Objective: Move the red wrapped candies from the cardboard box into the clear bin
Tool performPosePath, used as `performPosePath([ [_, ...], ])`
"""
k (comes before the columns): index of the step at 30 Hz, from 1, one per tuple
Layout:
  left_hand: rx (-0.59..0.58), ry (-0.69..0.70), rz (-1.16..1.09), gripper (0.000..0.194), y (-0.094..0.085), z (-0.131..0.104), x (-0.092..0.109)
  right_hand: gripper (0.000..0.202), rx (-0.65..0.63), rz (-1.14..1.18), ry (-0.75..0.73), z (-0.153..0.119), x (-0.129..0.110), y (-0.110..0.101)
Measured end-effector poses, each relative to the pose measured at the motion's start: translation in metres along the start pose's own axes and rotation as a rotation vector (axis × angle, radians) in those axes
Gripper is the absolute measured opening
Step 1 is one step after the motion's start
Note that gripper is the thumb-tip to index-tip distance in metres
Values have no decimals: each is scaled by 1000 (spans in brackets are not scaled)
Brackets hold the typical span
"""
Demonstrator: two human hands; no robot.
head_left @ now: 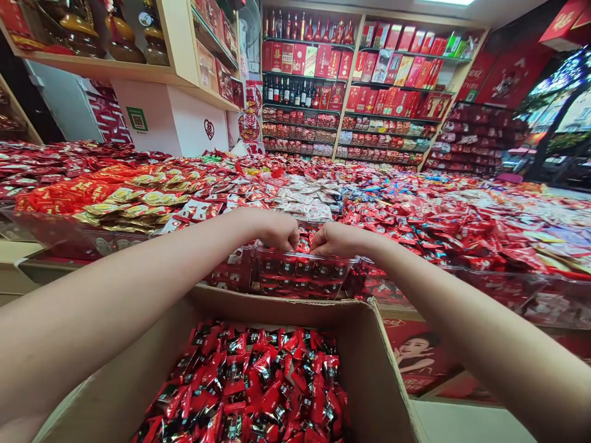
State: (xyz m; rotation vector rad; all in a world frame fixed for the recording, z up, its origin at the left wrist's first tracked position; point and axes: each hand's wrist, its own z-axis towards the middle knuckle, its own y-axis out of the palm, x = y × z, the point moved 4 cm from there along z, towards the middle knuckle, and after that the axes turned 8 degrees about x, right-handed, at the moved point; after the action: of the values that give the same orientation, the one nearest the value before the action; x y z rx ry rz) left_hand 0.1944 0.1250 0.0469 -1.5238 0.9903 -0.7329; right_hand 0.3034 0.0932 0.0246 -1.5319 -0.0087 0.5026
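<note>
Both arms reach over an open cardboard box (390,363) to a clear plastic bin (344,271) of wrapped candies (302,267). My left hand (279,229) is closed, knuckles up, its fingertips pointing down at the bin's top. Close beside it, my right hand (333,239) is closed too, thumb and fingers pressed together over the same bin. A few red wrappers show in the gap between the hands. What the fingers grip is hidden. Loose candies in red and black wrappers (258,381) fill the lower part of the box.
Neighbouring bins hold gold packets (133,206), white packets (307,197) and red packets (457,234). Behind stand shelves (357,61) of bottles and red gift boxes. A wooden cabinet (180,49) juts out at upper left. Printed red cartons (415,354) sit below the counter at right.
</note>
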Motion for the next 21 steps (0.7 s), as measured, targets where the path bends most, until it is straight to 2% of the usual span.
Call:
performPosePath([
  [11,14,-25,-48,29,2,-6,-4,20,-44,29,10,-2,7,1],
  [21,53,11,-180,33,8,7,-11,18,31,-40,-52,-1,2,2],
])
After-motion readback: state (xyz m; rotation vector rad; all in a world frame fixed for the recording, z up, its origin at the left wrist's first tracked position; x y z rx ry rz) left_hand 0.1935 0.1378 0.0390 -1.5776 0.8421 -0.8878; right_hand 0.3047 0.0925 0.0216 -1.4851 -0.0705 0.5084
